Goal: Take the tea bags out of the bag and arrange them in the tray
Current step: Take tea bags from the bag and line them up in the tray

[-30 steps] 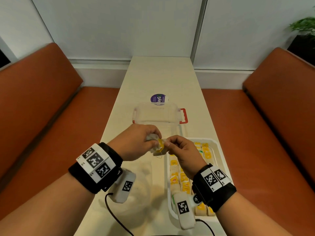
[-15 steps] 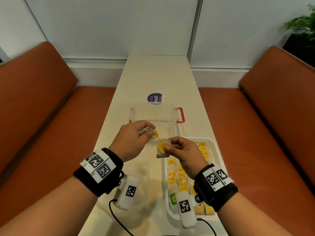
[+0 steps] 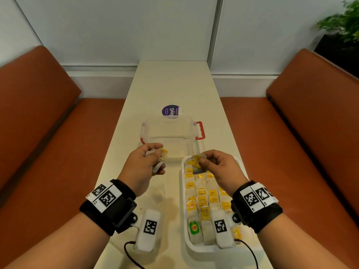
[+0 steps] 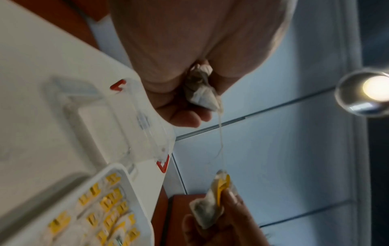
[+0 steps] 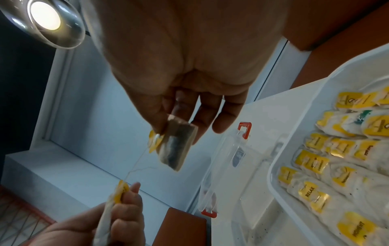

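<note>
My left hand (image 3: pixel 144 164) sits just left of the frame's middle in the head view, its fingers (image 3: pixel 155 152) curled tight around a crumpled bunch of tea bags (image 3: pixel 158 161), a yellow tag poking out at the top. From the left wrist view the same bunch (image 4: pixel 200 89) is squeezed between thumb and fingers, and a thin string (image 4: pixel 220 133) trails from it down toward the bag in my other hand.

My right hand (image 3: pixel 217 169) is right of centre, above the far end of the white tray (image 3: pixel 183 193). Its thumb and forefinger pinch a single tea bag (image 3: pixel 198 164) by its yellow tag, and the other fingers are loosely spread. In the right wrist view that bag (image 5: pixel 176 146) hangs down from the pinch, dark tea showing through the paper.

The tray lies at lower right on the pale bench (image 3: pixel 171 86), filled with rows of tea bags (image 3: pixel 202 199), mostly yellow-tagged, with one green-labelled bag (image 3: pixel 193 227) near the lower left corner. Above my hands stands a clear plastic box with red handles (image 3: pixel 171 131), and just beyond it a round purple sticker (image 3: pixel 171 112). Orange seats (image 3: pixel 38 121) run along both sides of the frame.
</note>
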A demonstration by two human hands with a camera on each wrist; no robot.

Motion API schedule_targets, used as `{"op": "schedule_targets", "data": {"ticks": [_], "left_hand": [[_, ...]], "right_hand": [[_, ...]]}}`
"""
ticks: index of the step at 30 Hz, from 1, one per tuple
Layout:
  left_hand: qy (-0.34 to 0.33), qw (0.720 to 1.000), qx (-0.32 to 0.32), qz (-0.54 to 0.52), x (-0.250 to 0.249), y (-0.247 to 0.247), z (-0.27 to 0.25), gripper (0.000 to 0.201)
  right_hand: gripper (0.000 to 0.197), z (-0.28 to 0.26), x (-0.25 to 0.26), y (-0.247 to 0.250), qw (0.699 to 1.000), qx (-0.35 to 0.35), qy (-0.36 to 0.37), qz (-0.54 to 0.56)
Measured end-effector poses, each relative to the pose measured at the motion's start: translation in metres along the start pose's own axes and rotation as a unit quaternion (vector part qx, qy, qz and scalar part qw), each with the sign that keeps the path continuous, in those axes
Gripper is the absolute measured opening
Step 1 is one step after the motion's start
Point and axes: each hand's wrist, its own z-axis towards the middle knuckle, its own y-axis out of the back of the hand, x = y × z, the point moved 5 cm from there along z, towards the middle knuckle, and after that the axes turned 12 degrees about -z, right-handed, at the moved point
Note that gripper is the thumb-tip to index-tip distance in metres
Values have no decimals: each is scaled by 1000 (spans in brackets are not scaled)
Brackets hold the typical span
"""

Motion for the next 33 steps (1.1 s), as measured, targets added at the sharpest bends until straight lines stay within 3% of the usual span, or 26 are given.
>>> {"op": "schedule_targets", "data": {"ticks": [5, 9, 14, 16, 18, 21, 28, 33], "left_hand": [[18, 990, -61, -122, 4, -1, 3, 12], [-2, 990, -58, -130, -2, 1, 3, 12], [-11, 985, -59, -162, -3, 9, 4, 18], [-21, 983, -54, -174, -4, 14, 5, 18], [-29, 986, -47, -160, -5, 18, 6, 17], [-22, 992, -52, -117, -1, 28, 5, 17], [56, 983, -144, -94, 33, 64, 5, 14], [83, 974, -179, -108, 43, 82, 5, 15]], "right_hand": [[6, -3, 3, -3, 999, 41, 2, 8], [3, -3, 5, -4, 999, 36, 10, 31], [17, -3, 10, -4, 997, 31, 25, 65], [14, -2, 11, -3, 997, 13, 37, 62], [4, 0, 11, 1, 996, -26, 44, 69], [11, 3, 14, 5, 991, -55, 62, 107], [5, 7, 27, 2, 987, -39, 77, 134], [13, 7, 28, -3, 988, -36, 75, 128]]}}
